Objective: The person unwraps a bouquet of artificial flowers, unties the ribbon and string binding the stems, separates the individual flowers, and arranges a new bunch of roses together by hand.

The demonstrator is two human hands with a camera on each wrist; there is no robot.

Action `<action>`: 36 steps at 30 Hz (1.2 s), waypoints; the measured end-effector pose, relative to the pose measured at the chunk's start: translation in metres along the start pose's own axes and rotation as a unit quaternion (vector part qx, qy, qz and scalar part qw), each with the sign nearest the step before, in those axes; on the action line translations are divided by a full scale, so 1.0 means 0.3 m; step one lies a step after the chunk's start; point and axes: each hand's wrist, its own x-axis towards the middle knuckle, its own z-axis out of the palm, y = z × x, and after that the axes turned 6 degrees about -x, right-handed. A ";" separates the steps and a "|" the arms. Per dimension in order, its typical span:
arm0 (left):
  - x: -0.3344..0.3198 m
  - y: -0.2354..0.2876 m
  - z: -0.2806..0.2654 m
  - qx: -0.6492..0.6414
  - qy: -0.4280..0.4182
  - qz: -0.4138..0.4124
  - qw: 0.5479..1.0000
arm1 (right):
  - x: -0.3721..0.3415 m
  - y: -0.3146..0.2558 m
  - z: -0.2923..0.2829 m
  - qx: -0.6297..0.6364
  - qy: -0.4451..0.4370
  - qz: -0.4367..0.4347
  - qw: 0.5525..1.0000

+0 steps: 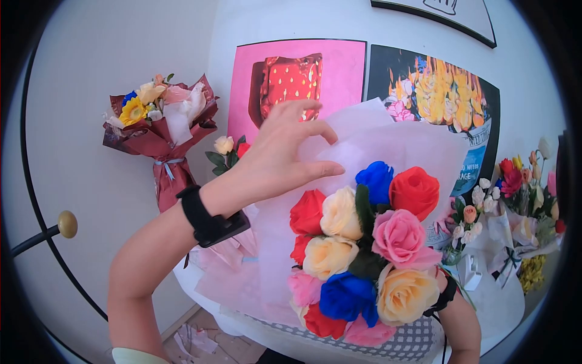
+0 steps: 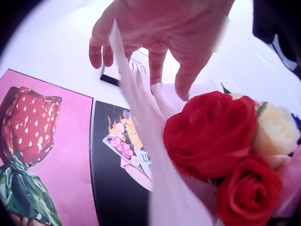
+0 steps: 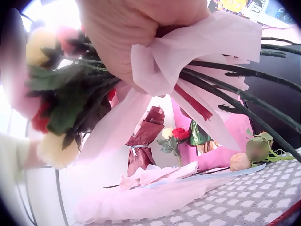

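head, wrist views: left hand [image 1: 282, 151] spread, right hand [image 3: 136, 42] grips bouquet [image 1: 397, 239], poster [image 1: 439, 91] shows "rage".

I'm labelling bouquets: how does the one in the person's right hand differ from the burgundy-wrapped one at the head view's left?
The held bouquet has pale pink paper; the burgundy bouquet has a dark red wrap.
The held bouquet is gripped by the right hand; the burgundy bouquet is tied with a pale ribbon.
The held bouquet shows red roses; the burgundy bouquet shows a yellow daisy-like flower.
Both include blue and cream.

Bright, whitish light — wrist views washed out, corners dark.
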 end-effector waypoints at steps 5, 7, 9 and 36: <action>0.035 -0.028 0.030 -0.119 -0.089 -0.084 0.985 | -0.010 0.056 0.009 -0.066 -0.027 -0.018 0.997; 0.024 -0.020 0.036 -0.147 -0.060 -0.095 0.983 | -0.021 0.065 0.008 -0.091 -0.037 -0.022 0.995; 0.021 -0.020 0.037 -0.149 -0.055 -0.101 0.982 | -0.032 0.069 0.009 -0.113 -0.049 -0.026 0.992; 0.045 -0.034 0.081 -0.203 -0.073 -0.030 0.976 | -0.013 0.002 0.033 -0.171 -0.063 0.022 0.983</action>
